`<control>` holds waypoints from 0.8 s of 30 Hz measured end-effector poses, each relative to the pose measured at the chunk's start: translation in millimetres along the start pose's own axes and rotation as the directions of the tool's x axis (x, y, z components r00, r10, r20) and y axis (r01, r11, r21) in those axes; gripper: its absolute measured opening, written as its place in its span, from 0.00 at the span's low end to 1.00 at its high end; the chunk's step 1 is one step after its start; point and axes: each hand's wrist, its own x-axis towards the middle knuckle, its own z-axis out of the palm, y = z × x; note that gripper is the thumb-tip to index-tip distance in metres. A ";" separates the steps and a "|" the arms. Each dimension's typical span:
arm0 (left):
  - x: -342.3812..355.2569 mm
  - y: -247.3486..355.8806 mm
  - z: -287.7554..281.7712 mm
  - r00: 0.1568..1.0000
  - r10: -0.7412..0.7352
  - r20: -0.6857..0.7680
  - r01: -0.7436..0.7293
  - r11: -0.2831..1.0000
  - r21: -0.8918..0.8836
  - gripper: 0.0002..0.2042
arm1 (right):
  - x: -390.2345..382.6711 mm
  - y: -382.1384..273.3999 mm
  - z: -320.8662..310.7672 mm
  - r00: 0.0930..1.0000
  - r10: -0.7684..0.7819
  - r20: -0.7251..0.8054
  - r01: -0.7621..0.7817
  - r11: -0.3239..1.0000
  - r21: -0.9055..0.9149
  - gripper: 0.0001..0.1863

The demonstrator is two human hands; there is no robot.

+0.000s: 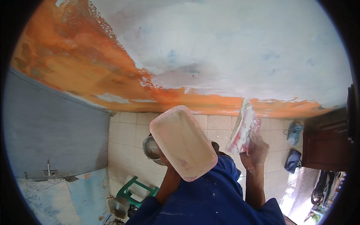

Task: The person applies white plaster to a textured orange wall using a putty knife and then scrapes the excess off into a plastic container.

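My left hand [163, 158], mostly hidden behind it, supports a rectangular cream tub [183, 144] with a pinkish rim, tilted in front of my chest. A thin pale film coats the tub's inside. In my right hand [255, 152] is a flat plastering trowel [243, 129], smeared white and pink with plaster, its blade upright. The trowel's tip comes near the lower part of the wall in this view; whether it touches cannot be made out. White plaster [232, 45] covers much of that wall, with orange paint [105, 71] showing at the left and along the bottom.
A metal pot [150, 147] stands on the tiled floor [127, 129] behind the tub. Lower left are a green plastic stool [129, 187] and a round metal vessel [117, 207]. A grey wall [56, 123] closes the left. Blue bags [293, 160] lie by a brown cabinet [322, 150].
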 end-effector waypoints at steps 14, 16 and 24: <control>-0.4 6.4 16.0 0.999 0.008 -0.044 -0.008 1.000 -0.001 0.27 | 103.2 33.3 -62.5 0.992 0.025 -0.122 -0.019 0.998 0.055 0.16; -1.5 6.5 23.1 0.995 0.057 -0.079 -0.054 0.998 0.038 0.26 | 116.3 31.9 -51.6 0.986 -0.040 -0.160 0.057 0.993 0.102 0.13; -11.2 -2.4 11.2 0.959 0.224 -0.171 -0.185 0.958 0.220 0.24 | 141.1 -25.1 -51.2 0.896 -0.332 -0.295 0.358 0.933 0.039 0.09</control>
